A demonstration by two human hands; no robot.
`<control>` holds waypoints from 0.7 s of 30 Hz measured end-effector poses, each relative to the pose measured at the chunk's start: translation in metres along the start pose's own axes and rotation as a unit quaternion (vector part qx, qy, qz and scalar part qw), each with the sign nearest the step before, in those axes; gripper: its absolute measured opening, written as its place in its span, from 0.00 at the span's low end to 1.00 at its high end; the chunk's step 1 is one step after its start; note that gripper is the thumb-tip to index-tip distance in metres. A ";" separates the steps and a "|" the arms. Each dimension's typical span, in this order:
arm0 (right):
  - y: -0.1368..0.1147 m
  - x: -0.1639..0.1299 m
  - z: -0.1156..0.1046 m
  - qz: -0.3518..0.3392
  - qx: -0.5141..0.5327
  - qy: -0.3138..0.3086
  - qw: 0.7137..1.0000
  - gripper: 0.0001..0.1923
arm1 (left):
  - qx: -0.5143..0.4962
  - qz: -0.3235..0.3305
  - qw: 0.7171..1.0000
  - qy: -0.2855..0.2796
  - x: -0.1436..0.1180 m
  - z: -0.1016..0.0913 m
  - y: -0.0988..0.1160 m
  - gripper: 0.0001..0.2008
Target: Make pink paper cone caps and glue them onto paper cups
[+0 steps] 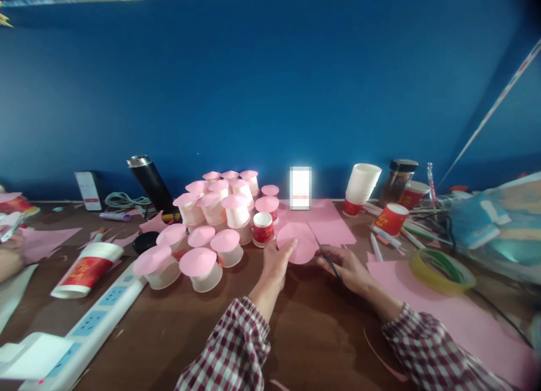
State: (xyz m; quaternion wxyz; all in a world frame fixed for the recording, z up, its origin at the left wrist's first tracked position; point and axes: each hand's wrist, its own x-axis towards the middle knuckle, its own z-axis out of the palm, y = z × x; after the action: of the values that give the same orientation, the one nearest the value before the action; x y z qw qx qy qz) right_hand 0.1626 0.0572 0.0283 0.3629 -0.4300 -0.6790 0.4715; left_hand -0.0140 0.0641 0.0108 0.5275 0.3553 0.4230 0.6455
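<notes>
Landmark: small red cup (263, 230), standing mid-desk (313, 334). Pink paper disc (300, 247) is sitting just right of the cup, held up by the left hand (274, 261); that hand's fingers are closing on its near-left edge, thumb lying on top. Right hand (349, 270), farther right of the cup, is gripping dark scissors (332, 262), fingers curling around them, blades pointing at the disc's right edge; cannot tell how far the blades are opening or whether they are touching paper.

Cups with pink cone tops (200, 264) are crowding left of and behind the red cup. Pink sheet (333, 222) is lying right of and behind it, phone (300, 185) with a blurred-out screen standing there too. White cup stack (362, 182) is leaning farther right, tape roll (443, 285) lying well right and nearer. Black bottle (151, 182) is tilting left of and behind the cup; power strip (101, 312) is running left and nearer. Another person's hand (10, 258) is showing far left.
</notes>
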 end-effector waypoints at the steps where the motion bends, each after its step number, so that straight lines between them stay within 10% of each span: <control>1: 0.000 0.000 0.000 -0.002 -0.001 -0.002 1.000 0.22 | 0.001 0.001 1.000 -0.001 0.000 0.000 0.000 0.23; 21: -0.006 0.001 -0.003 -0.007 -0.033 -0.002 0.999 0.21 | -0.015 -0.008 1.000 0.015 0.000 0.002 0.003 0.23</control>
State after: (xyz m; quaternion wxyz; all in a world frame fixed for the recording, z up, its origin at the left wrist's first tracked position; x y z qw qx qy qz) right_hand 0.1631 0.0580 0.0353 0.3505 -0.4365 -0.6978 0.4469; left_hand -0.0134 0.0640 0.0138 0.5315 0.3348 0.4240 0.6525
